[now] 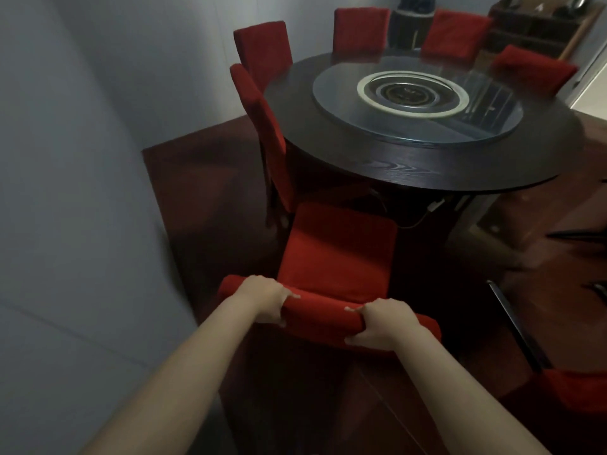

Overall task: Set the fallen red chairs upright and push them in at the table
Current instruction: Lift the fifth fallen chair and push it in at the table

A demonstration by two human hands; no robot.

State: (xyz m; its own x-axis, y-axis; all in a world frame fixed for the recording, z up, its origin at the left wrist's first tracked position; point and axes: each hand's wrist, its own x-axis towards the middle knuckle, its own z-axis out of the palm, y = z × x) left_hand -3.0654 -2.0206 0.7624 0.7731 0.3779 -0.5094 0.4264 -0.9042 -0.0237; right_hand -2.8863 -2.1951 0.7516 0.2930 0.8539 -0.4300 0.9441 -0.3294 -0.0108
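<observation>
A red chair [335, 254] stands upright in front of me, its seat pointing at the round dark table [410, 165]. My left hand [264, 298] and my right hand [384, 325] both grip the top of its backrest. The seat's front edge lies just short of the table's near rim. Several other red chairs stand upright around the table, among them one [262, 133] close on the left and one [262, 47] behind it. At the lower right another red chair [571, 389] lies fallen, a dark leg [512, 323] sticking up.
A glass turntable [417, 103] with a ringed centre sits on the table. A grey wall [82, 192] runs close along the left. A wooden cabinet [538, 24] stands at the back right. Dark reddish floor [203, 198] shows between wall and chairs.
</observation>
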